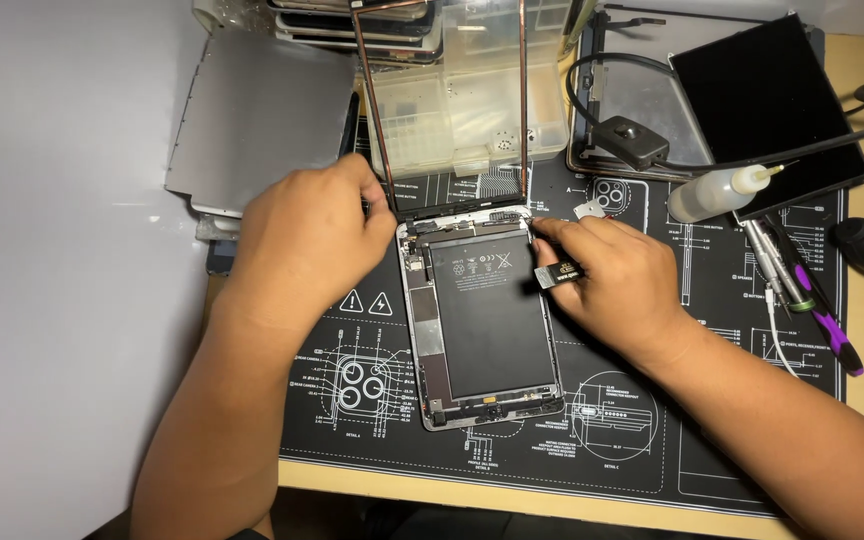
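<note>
The left hand (304,240) is covering the top left corner of the open tablet (480,320), so its fingertips are hiding. The right hand (607,285) is hiding most of a small black tool (558,272).

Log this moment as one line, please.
left hand: steadies lifted screen frame | right hand: holds small black tool | opened tablet: on black mat

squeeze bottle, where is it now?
Head view, upper right: the squeeze bottle lies on its side on the black mat, against the dark screen panel, beyond the right hand.
</note>
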